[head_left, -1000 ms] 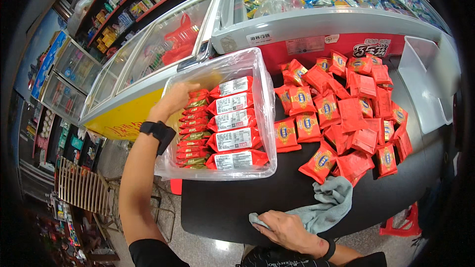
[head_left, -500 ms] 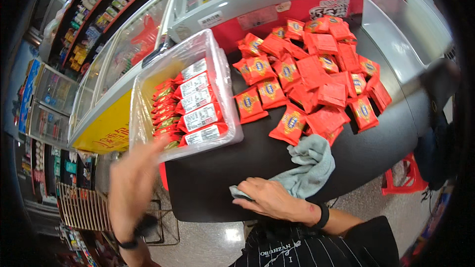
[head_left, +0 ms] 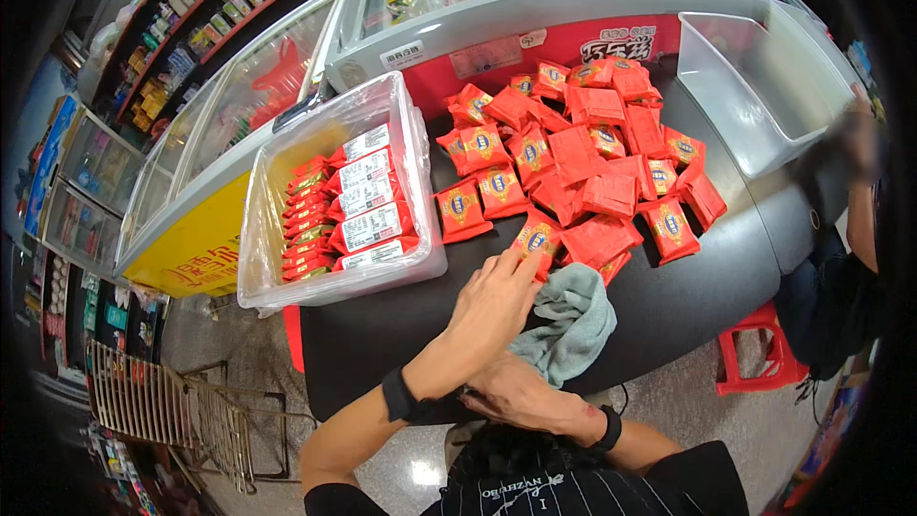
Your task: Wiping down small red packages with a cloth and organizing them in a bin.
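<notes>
My left hand [head_left: 485, 313] reaches across over my right wrist, its fingers stretched out toward a red packet [head_left: 541, 235] at the near edge of a loose pile. The fingertips appear to touch that packet. My right hand [head_left: 523, 394] lies low at the table's near edge, partly under my left forearm; its fingers are hidden. A crumpled grey-green cloth [head_left: 578, 325] lies just beyond it. Several red packets with gold and blue labels form the pile [head_left: 583, 153]. To the left, a plastic-lined white bin [head_left: 432, 182] holds red packets in two rows.
The dark table [head_left: 688, 311] has a translucent bin [head_left: 726, 105] at its far right. Chest freezers [head_left: 382, 62] stand behind and to the left. A person's arm [head_left: 863, 220] shows at the right, near a red stool [head_left: 759, 349]. A wire rack [head_left: 143, 397] stands at lower left.
My left hand has swung from beside the white bin rightward to the near edge of the pile. My right hand has shifted slightly, and the cloth is bunched closer together.
</notes>
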Demonstrator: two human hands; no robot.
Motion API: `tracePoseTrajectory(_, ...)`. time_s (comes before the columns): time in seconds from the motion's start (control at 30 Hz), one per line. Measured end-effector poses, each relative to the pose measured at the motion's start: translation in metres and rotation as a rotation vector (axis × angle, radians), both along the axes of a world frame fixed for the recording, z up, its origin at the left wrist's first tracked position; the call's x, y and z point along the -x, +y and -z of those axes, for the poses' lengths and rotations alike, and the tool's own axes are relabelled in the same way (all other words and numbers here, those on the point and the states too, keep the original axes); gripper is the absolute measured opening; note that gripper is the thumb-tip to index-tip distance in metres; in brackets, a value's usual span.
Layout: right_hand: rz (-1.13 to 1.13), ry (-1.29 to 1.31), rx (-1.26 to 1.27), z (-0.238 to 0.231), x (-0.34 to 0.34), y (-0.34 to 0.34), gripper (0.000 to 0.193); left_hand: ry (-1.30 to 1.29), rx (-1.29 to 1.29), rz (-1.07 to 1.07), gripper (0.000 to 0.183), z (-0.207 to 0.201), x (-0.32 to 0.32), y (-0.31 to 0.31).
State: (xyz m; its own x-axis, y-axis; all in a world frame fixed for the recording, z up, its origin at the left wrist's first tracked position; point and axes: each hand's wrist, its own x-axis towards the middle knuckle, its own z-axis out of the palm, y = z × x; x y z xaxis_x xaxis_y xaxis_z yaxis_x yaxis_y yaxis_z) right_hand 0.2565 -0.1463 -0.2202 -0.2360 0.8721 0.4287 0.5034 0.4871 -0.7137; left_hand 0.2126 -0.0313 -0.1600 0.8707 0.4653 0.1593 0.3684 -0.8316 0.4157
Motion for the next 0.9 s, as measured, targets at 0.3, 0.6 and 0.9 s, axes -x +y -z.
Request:
tracePoseTrajectory(0.3,0.163,0.039,0.111,-0.015,-0.007,0.004,0.043,-0.026,-0.007,-0.055,0.053,0.021,-0.031,0.028)
tracePoseTrajectory(0.6,0.236,-0.029,0.139,-0.016,-0.002,-0.002,0.034,0.008,-0.016,-0.035,0.059,0.028,-0.024,0.039)
tracePoseTrajectory(0.9,0.260,0.039,0.086,-0.011,-0.004,-0.004,0.039,-0.685,1.096,-0.084,0.065,-0.030,0.076,-0.023)
